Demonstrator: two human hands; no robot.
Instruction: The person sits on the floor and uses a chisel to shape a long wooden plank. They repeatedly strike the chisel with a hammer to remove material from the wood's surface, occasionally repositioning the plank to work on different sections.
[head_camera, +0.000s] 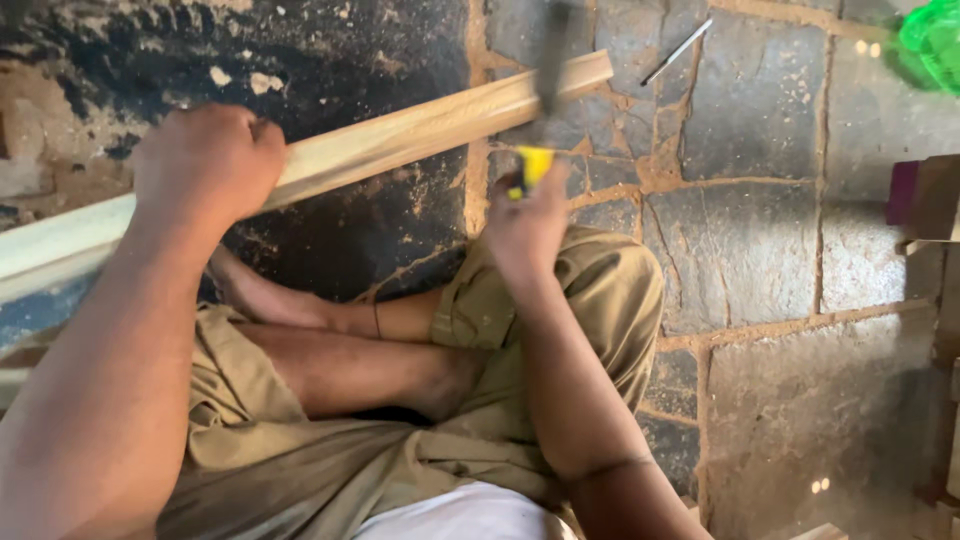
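Long pale wooden moulding strip (420, 130), grooved along its face, lies tilted up to the right over the stone floor (760, 230). Hammer (545, 100), yellow-handled, motion-blurred, upright against strip's right end.

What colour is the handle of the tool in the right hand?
Yellow handle, best seen in the head view.

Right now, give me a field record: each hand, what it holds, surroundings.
left hand: fist closed around a long moulded wooden strip
right hand: fingers gripping a yellow-handled hammer, blurred, raised above the strip's far end
posture: seated cross-legged, khaki shorts
floor: dark stone slabs with sandy joints
nearby: thin metal rod; green plastic object, top right corner
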